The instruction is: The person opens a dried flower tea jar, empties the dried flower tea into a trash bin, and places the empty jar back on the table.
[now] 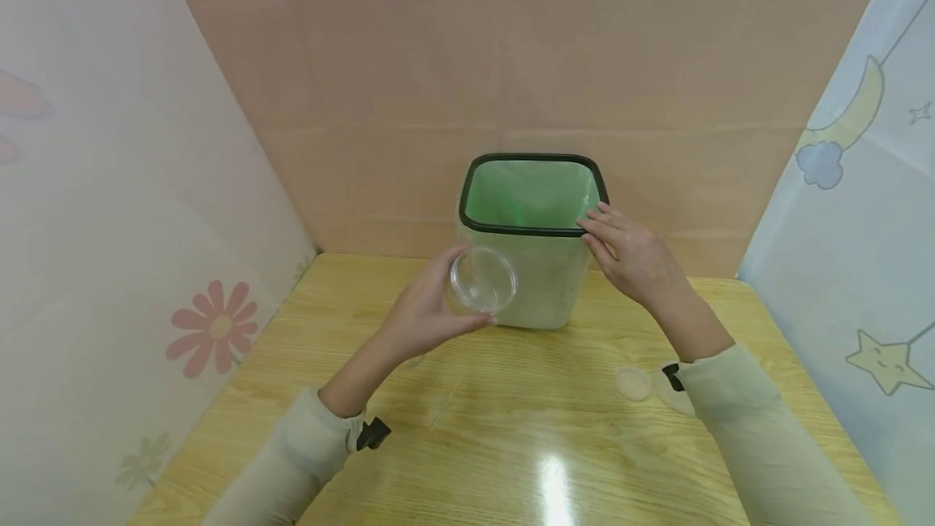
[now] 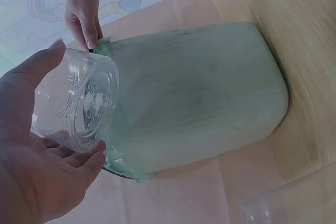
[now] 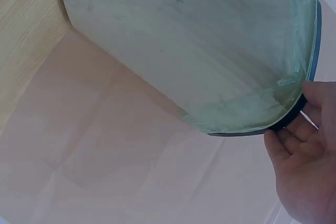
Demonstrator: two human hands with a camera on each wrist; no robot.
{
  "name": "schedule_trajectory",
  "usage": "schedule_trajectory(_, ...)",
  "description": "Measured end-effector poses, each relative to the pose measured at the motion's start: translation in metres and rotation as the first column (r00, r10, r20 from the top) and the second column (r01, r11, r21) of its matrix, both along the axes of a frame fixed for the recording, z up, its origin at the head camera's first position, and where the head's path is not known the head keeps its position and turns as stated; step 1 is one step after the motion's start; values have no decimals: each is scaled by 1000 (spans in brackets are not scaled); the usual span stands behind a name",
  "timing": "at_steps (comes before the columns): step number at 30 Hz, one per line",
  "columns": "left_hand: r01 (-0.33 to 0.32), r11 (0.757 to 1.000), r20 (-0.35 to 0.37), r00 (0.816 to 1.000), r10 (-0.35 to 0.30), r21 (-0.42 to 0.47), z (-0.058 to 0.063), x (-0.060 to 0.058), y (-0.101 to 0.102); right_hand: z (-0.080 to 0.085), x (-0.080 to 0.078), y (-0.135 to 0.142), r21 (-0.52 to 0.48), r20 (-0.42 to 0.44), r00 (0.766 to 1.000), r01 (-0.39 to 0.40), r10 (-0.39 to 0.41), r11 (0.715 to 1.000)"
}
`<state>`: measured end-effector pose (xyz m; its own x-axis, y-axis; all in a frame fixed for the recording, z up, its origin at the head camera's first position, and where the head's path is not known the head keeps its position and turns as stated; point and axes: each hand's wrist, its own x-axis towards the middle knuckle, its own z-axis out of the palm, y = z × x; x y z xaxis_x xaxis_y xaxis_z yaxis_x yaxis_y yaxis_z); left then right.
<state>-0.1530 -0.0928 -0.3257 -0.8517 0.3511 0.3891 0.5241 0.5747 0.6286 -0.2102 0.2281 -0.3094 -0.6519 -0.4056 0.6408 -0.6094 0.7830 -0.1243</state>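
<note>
My left hand holds a clear round plastic container between thumb and fingers, in front of the trash bin. In the left wrist view the container is see-through, tilted on its side, and nothing shows inside it. The pale green trash bin stands upright with a black rim and a green bag lining it. At the rim's front right corner, my right hand grips the edge, thumb outside and fingers over it, as the right wrist view shows at the rim.
Two flat, translucent round pieces, one smaller and one larger, lie on the wooden table by the right sleeve. Something transparent is partly visible below the bin in the left wrist view. A tan backdrop rises behind the bin.
</note>
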Motion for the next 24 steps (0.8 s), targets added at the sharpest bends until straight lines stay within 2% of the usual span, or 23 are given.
schedule_trajectory(6,-9,998,41,999,7,60,-11,2,-3,0,1,2,-11,-22,1000,-14,14,1000)
schedule_trajectory(14,-11,998,74,997,7,66,-25,8,-5,1,2,2,-8,8,1000,0,1,1000)
schedule_trajectory(24,-5,995,138,990,-9,98,-37,11,-5,1,1,3,-13,-16,1000,-9,9,1000)
